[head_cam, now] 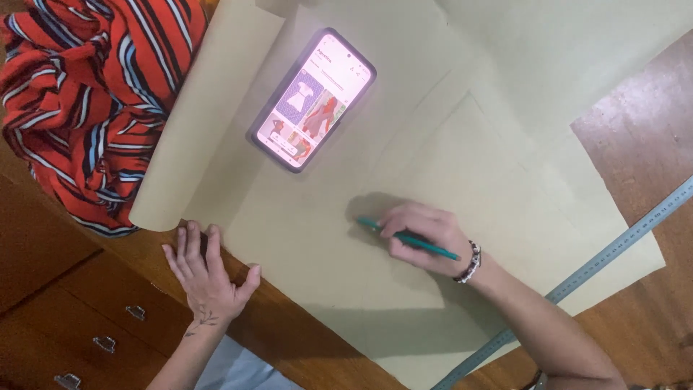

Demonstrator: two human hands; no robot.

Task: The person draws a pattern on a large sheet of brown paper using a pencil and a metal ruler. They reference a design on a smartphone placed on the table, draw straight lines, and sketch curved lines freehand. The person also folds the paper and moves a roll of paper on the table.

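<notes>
A wooden counter [635,130] carries everything, with a bank of drawers [94,325] and their metal pulls showing along its near edge at the lower left. Over most of it lies a large sheet of pale tan pattern paper [447,144], its left end curling up into a loose roll; faint straight lines cross its middle. Beside that curl, at the upper left, sits a bundle of red cloth [86,101] with dark and pale stripes, touching the paper's rolled edge. A long metal ruler [599,263] lies diagonally at the right, partly on the paper's corner, passing just beside the right forearm. A lit smartphone [312,100] rests on the paper above the hands, tilted, showing small pictures of garments.

The left hand [206,278] lies flat with fingers spread, its grip wide and holding nothing, pressing the paper's lower edge and the counter beside it. The right hand [426,238], with a beaded bracelet [471,263] at the wrist, has its grip closed around a teal pencil [408,238], whose tip touches the paper near the sheet's middle, below the phone.
</notes>
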